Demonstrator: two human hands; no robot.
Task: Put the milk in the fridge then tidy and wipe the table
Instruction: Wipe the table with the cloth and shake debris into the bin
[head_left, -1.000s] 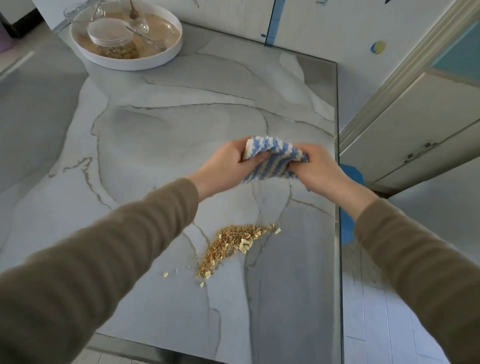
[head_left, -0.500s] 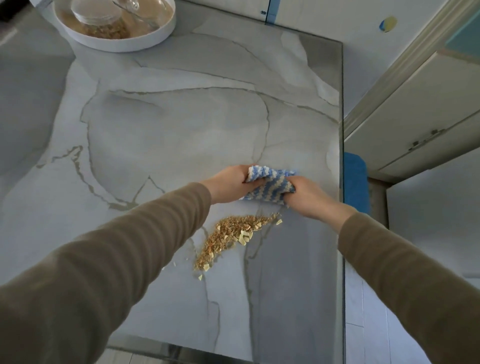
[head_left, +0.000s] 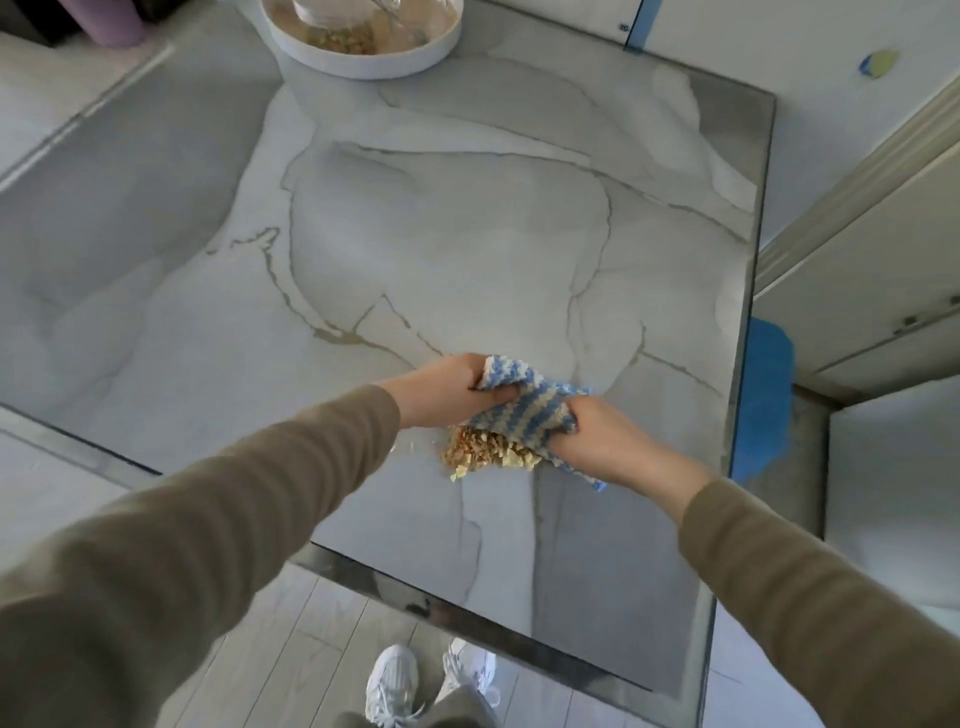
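Both hands clamp the striped cloth (head_left: 524, 410) against the table (head_left: 415, 234), near its right edge: the left hand (head_left: 452, 389) bunches one end, the right hand (head_left: 597, 441) pins the other. Stretched this way, the cloth forms a wall behind the spilled crumbs (head_left: 485, 454), likely to gather them. A white tray (head_left: 363, 57) sits at the far edge.

1 head-worn wide-angle view, steeply down and forward, close over marble table (head_left: 467, 234), hands mid-frame
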